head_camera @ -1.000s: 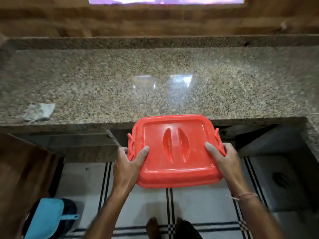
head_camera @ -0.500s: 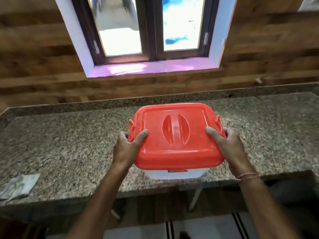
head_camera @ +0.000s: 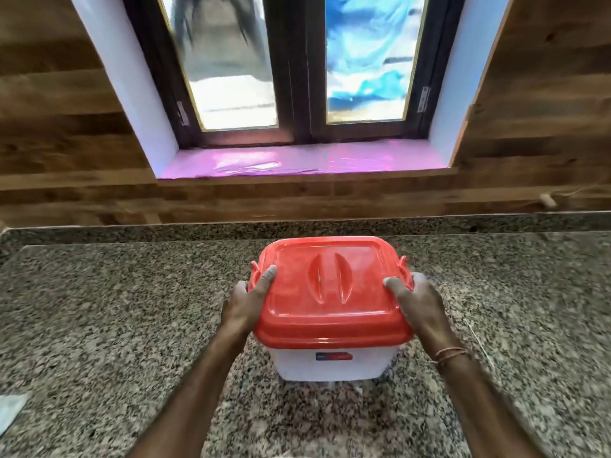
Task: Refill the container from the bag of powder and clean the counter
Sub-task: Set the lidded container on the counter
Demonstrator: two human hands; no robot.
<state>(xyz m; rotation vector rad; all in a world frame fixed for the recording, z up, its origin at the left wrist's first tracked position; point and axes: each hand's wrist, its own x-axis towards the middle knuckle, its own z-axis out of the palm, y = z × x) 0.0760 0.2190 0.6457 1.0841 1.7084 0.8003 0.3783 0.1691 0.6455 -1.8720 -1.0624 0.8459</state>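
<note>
Head camera view: a wall of brown wooden planks point(head_camera: 66, 127) rises behind the white, nearly square plastic container point(head_camera: 330, 366). A speckled brown granite counter point(head_camera: 115, 325) spreads under and around the container. Straight beyond it is a dark-framed window with two panes point(head_camera: 297, 77) above a glossy pink sill point(head_camera: 297, 160).

The container is upright; I cannot tell if its base touches the stone. Its red-orange plastic lid point(head_camera: 330, 322) is slightly wider from left to right, and the two handle ridges point toward the window. The small blue-red label point(head_camera: 334, 357) faces the person.

The left hand point(head_camera: 246, 300) grips the lid's left edge with its thumb on top, and the right hand point(head_camera: 418, 300) grips the right edge in the same way. A pale crumpled scrap point(head_camera: 10, 409) lies far left of the container.
</note>
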